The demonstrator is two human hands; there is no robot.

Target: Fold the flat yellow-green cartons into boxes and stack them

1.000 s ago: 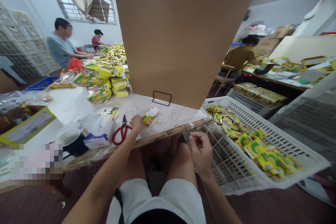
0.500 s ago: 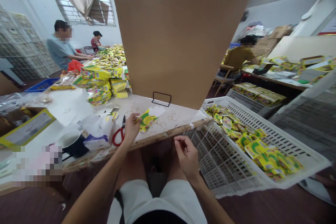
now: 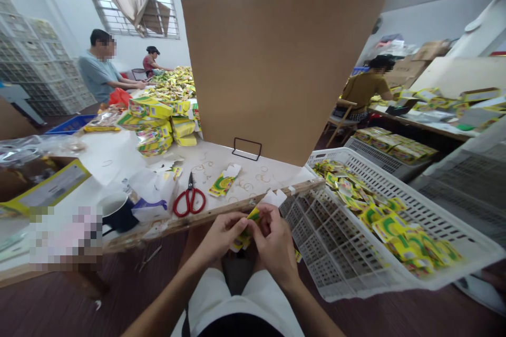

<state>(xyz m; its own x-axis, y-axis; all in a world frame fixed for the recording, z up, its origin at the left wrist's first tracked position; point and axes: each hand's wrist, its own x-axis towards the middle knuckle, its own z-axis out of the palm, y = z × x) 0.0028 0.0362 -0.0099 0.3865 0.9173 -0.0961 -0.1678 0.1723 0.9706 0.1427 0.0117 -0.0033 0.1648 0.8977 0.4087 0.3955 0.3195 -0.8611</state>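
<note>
Both my hands meet over my lap, just below the table's front edge. My left hand (image 3: 222, 233) and my right hand (image 3: 272, 239) are closed on one yellow-green flat carton (image 3: 256, 214), whose white flap sticks up between the fingers. A second flat carton (image 3: 223, 182) lies on the table beside red-handled scissors (image 3: 190, 199). Rubber bands lie scattered on the board around them.
A tall brown cardboard sheet (image 3: 282, 63) stands on a wire stand at the table's back. A white plastic crate (image 3: 379, 237) with several yellow-green packets sits at my right. A black mug (image 3: 116, 212) and stacked packets (image 3: 158, 124) are left. Other people work at neighbouring tables.
My left hand lifted a flat carton off the table and brought it down to my lap. My right hand moved left to join it. One carton stays on the table.
</note>
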